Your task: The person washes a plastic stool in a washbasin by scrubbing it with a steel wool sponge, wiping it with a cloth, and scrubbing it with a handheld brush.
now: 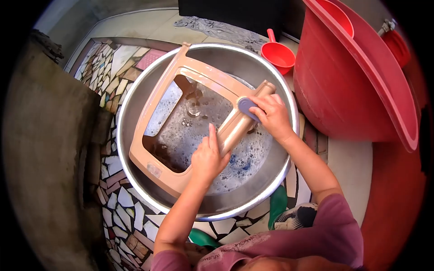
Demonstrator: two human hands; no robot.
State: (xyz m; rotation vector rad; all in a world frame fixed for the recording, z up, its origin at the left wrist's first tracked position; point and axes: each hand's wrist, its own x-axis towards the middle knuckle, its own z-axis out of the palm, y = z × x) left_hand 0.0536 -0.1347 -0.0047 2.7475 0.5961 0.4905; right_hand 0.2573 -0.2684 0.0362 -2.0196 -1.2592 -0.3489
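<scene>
A peach plastic frame-like piece [216,80] with a wide opening leans tilted in a large metal basin [131,115] of foamy water [181,124]. My left hand [209,157] grips its near edge, with fingers lying along the tan raised bar. Against the upper part of that bar, my right hand [272,115] is closed on a small oval blue-grey scrubber [247,106]. What kind of scrubber it is cannot be made out. Something blue [242,166] shows beneath the suds near my left hand.
To the right stands a big red tub [343,86]. A red dipper [277,55] lies behind the basin, near a wet grey cloth [217,28]. A wall [49,144] rises at left above the broken-tile floor [124,198]. Green boots [277,205] are close to the basin's front.
</scene>
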